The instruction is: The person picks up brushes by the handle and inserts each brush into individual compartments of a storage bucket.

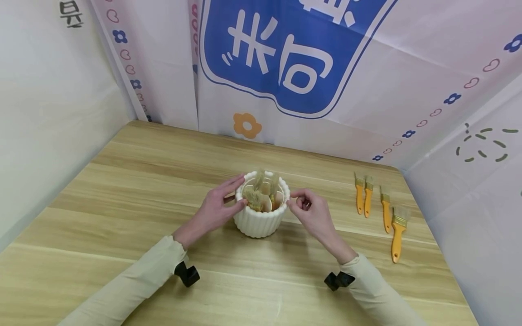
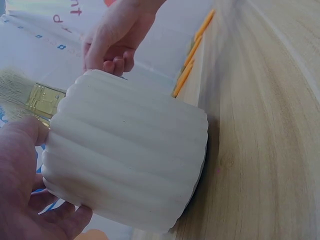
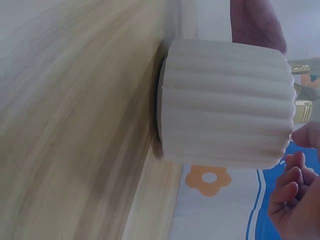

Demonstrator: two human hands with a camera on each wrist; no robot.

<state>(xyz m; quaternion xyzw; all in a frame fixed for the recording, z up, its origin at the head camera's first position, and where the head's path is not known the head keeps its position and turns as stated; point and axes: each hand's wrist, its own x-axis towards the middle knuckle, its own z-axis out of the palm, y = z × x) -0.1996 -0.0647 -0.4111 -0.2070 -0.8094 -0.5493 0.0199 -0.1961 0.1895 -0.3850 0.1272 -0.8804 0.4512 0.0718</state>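
Wood-grain tabletop [image 1: 244, 285] | ribbed pot [image 1: 258, 225] on it | blue-printed backdrop [image 1: 281, 72] behind

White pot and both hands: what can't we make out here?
Brushes in the white pot, lower parts: hidden by its wall, wrist views.
Pot's inner floor: head view, hidden by contents.
Left hand: partly cut off by the left wrist view's left edge.
Right hand: partly cut off by the right wrist view's right edge.
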